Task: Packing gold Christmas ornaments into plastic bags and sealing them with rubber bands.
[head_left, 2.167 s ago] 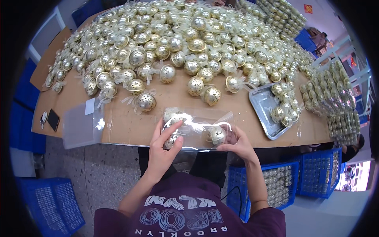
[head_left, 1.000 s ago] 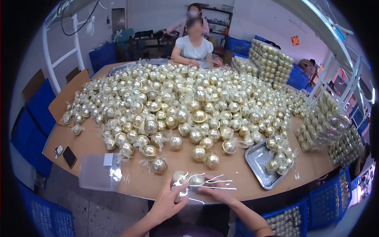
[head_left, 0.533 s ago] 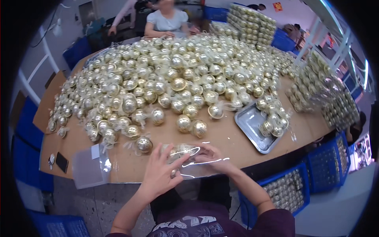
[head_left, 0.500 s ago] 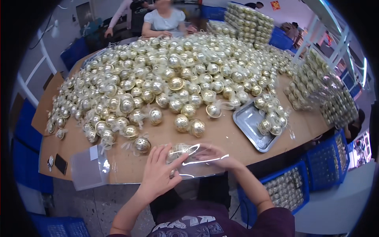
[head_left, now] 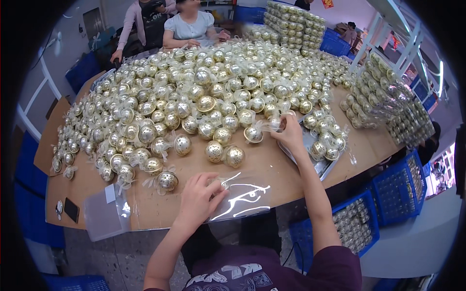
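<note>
My left hand (head_left: 199,198) rests with bent fingers over the left end of a clear plastic box (head_left: 242,199) at the table's near edge. Part of a gold ball ornament shows under its fingertips. Stretched out to the far right, my right hand (head_left: 292,137) pinches a gold ball ornament (head_left: 274,122) with a sheer ribbon, beside the metal tray (head_left: 286,151); the fingers partly hide it. Two patterned gold balls (head_left: 224,154) lie between my hands and the big heap of ribboned balls (head_left: 194,92). Another ball (head_left: 167,181) sits left of my left hand.
A flat clear plastic sheet (head_left: 103,218), a phone (head_left: 72,210) and keys (head_left: 59,208) lie at the left. Packed clear boxes of balls (head_left: 378,92) are stacked at the right. Blue crates (head_left: 371,228) stand below the table's right side. Two people (head_left: 187,26) are across the table.
My right hand has left the clear box and moved forward to the ornaments by the tray. My left hand stays at the box. The view has shifted slightly.
</note>
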A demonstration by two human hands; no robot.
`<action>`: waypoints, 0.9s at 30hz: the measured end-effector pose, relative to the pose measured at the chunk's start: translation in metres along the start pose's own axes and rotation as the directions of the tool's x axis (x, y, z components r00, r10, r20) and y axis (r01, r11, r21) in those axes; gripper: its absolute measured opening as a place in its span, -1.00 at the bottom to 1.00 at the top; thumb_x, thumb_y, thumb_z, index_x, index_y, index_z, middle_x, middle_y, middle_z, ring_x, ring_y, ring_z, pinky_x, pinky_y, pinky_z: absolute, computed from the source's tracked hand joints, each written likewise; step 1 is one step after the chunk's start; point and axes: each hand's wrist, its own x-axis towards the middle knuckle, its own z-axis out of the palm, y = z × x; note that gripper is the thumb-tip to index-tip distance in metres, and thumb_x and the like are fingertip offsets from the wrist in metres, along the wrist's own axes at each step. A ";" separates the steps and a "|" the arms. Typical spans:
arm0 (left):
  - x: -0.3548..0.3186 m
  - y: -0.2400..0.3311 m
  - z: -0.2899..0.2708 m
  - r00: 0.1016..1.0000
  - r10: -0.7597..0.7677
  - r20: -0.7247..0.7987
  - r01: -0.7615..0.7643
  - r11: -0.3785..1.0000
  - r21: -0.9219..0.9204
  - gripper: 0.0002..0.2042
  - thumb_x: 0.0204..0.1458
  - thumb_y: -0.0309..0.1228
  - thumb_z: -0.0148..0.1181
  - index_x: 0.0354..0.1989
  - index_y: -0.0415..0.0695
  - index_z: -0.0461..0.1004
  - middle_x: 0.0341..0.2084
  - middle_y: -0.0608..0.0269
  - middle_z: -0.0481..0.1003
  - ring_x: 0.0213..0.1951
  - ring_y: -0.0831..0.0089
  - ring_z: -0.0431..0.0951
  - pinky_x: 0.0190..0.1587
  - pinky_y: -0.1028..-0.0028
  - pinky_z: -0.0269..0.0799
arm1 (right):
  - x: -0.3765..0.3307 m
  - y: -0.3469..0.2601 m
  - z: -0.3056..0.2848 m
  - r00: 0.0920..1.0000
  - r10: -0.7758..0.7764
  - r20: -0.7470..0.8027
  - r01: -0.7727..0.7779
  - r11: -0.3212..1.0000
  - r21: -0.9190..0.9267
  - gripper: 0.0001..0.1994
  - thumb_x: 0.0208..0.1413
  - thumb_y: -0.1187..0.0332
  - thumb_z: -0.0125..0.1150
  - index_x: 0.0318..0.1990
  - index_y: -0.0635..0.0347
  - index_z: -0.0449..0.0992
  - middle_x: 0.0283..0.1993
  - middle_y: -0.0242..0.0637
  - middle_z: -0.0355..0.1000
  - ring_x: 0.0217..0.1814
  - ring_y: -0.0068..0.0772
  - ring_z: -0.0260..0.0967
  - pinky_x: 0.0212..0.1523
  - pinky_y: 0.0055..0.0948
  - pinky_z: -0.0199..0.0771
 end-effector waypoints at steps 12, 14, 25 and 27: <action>0.004 -0.002 0.001 0.998 -0.059 0.012 0.059 0.996 -0.071 -0.71 -0.03 -0.32 0.26 -0.13 -0.12 0.48 -0.24 0.13 0.43 -0.11 0.13 0.39 -0.04 0.26 0.30 | -0.127 -0.012 -0.068 0.753 -0.011 0.658 -0.584 0.449 0.676 -0.44 -0.04 0.59 0.26 0.16 0.24 0.23 0.04 -0.33 0.32 0.12 -0.52 0.30 0.11 -0.49 0.32; 0.005 -0.002 -0.002 0.996 -0.089 0.011 0.089 0.994 -0.070 -0.71 -0.02 -0.32 0.26 -0.11 -0.11 0.49 -0.25 0.13 0.42 -0.13 0.14 0.39 -0.05 0.27 0.29 | -0.138 -0.029 -0.074 0.653 -0.112 0.749 -0.659 0.402 0.635 -0.42 -0.07 0.62 0.30 0.16 0.26 0.24 0.09 -0.29 0.33 0.12 -0.50 0.30 0.13 -0.46 0.34; -0.002 -0.008 0.004 0.998 -0.066 -0.004 0.065 0.992 -0.108 -0.71 -0.03 -0.27 0.27 -0.12 -0.04 0.50 -0.25 0.20 0.43 -0.12 0.21 0.39 -0.03 0.29 0.27 | -0.121 -0.054 -0.042 0.419 -0.375 0.827 -0.764 0.346 0.544 -0.36 -0.15 0.64 0.39 0.17 0.34 0.29 0.08 -0.24 0.35 0.02 -0.39 0.41 0.00 -0.41 0.48; -0.004 -0.007 0.005 0.997 -0.074 -0.023 0.072 0.992 -0.105 -0.72 -0.03 -0.26 0.27 -0.14 -0.04 0.50 -0.25 0.22 0.43 -0.13 0.22 0.38 -0.05 0.29 0.27 | -0.124 -0.089 -0.034 0.427 -0.360 0.830 -0.708 0.437 0.554 -0.43 -0.14 0.62 0.39 0.11 0.33 0.35 0.05 -0.25 0.37 -0.10 -0.45 0.45 -0.04 -0.41 0.50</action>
